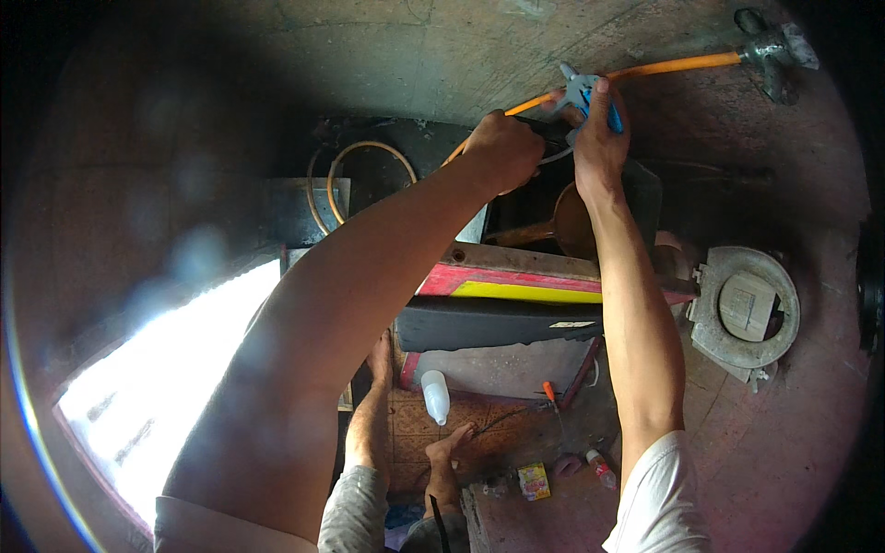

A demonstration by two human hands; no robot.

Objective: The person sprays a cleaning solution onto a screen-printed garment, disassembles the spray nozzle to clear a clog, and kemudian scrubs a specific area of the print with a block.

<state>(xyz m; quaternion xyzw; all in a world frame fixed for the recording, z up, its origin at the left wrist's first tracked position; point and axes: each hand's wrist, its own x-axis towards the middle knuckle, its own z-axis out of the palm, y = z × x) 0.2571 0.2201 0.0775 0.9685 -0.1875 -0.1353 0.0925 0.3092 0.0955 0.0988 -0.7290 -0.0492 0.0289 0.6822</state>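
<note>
My right hand (604, 138) is closed on a blue-and-grey plier-like tool (581, 90), its grey head at the orange hose (678, 65); I cannot tell whether the jaws touch it. The hose runs past both hands to the metal valve (774, 55) at upper right, and on my left lies a similar-coloured coil (371, 144). My left hand (503, 147) is knuckles up beside the hose, fingers hidden, so I cannot tell what it grips, if anything. A pale thin strip (556, 158) curves between my hands. To work well here, I judge that the hose wants steadying near the tool, without a pull on the valve. I should set the tool's head square and squeeze evenly rather than wrench. My left fingertips belong clear of the jaws. I am reaching over the wooden ledge (530, 260), so a slip could drop the tool towards the brown pan (573, 223)
</note>
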